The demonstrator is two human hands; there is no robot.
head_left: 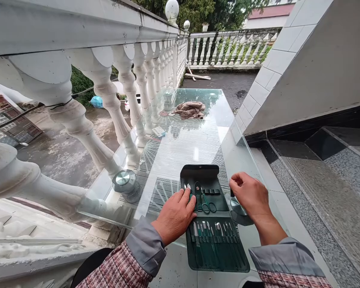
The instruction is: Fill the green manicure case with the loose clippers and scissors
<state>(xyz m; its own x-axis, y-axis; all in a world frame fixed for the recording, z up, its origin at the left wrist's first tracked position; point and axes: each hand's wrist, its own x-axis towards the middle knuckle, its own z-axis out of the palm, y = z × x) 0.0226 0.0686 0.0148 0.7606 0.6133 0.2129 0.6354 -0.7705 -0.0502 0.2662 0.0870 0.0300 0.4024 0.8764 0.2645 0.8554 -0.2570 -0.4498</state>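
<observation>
Left hand (pixel 175 214) lies flat, fingers pressing down on the open green grooming case (pixel 216 250), right by the scissors (pixel 205 204), while the right hand (pixel 252 196) hangs half-curled just beside it, can't tell if it's gripping anything. Case sits on a glass table (pixel 192 140), with a crumpled brown towel (pixel 188 110) up at the far end near the white railing (pixel 141 80).

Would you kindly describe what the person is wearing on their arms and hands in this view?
Both arms wear long sleeves of red-and-white checked fabric, each ending in a broad grey cuff: the left cuff and the right cuff. The left hand and the right hand are bare, with no gloves, rings or watch showing.
</observation>
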